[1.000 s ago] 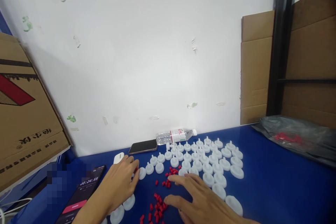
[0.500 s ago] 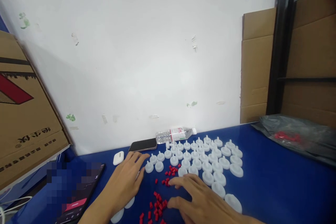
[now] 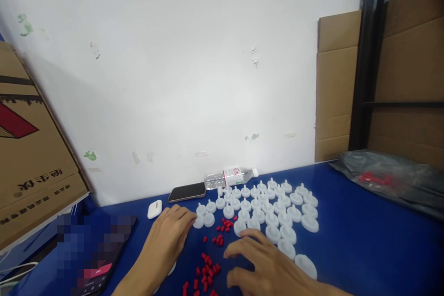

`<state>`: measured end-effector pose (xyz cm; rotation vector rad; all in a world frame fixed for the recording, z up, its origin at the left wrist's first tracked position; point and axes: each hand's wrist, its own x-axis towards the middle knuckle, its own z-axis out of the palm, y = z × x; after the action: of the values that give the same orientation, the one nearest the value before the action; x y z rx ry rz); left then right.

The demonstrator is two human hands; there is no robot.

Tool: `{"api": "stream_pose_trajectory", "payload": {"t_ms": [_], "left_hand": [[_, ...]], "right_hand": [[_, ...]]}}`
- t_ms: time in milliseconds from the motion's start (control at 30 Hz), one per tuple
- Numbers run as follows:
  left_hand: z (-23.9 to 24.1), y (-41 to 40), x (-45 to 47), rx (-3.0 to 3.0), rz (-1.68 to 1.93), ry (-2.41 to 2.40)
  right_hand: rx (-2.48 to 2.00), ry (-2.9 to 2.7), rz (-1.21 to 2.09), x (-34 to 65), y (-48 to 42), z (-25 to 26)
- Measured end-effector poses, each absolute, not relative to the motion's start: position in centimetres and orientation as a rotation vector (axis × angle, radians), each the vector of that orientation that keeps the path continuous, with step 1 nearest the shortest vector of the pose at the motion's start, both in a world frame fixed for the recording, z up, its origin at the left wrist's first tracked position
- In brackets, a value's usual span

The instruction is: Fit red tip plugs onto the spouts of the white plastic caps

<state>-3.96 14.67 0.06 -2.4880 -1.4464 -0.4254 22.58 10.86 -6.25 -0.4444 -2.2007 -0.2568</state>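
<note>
My left hand (image 3: 172, 231) is closed, its thumb and fingertips pinched at the top of a white nozzle cap (image 3: 199, 222) at the left end of the group. The fingertips hide that cap's spout. Open and empty, with curled fingers apart, my right hand (image 3: 260, 261) is over the blue table beside the small red caps (image 3: 208, 271). More white nozzle caps (image 3: 272, 219) stand spout-up in a cluster beyond and to the right of it. Another white piece (image 3: 172, 268) is partly hidden under my left wrist.
Along the wall lie a water bottle (image 3: 231, 177), a dark phone (image 3: 187, 192) and a white earbud case (image 3: 154, 209). A larger dark screen (image 3: 104, 259) sits at left by a cardboard box (image 3: 38, 148). A grey plastic bag (image 3: 391, 185) with red pieces lies at right.
The fingers of my left hand have come together on the leftmost white nozzle cap. My right hand has drawn slightly away from the red caps, and the view has shifted a little.
</note>
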Motion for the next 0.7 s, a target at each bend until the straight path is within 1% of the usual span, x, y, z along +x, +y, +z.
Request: {"api": "stream_pose_trajectory", "payload": {"t_ms": [133,200,333,433,700], "left_hand": [[1.0,13.3,-2.9,-2.616,-0.982,-1.390],[1.4,12.3,-1.9,-2.732,-1.155,-1.354],[1.4,10.9,-0.2,-2.957,-1.308,-1.109],[0.7,10.5,0.3,-2.995,-1.360,-0.991],[-0.7,10.3,-0.5,-2.870,-1.385,-1.392]], "right_hand": [[-0.653,-2.197,-0.242,22.7,10.0,-5.2],[-0.724,-2.223,-0.216,22.9,9.7,-4.7],[-0.668,-2.252,-0.277,22.9,9.8,-4.6],[-0.629,-2.238,-0.326,22.8,10.2,-5.0],[-0.674,-2.131,-0.314,22.6,10.2,-5.6]]}}
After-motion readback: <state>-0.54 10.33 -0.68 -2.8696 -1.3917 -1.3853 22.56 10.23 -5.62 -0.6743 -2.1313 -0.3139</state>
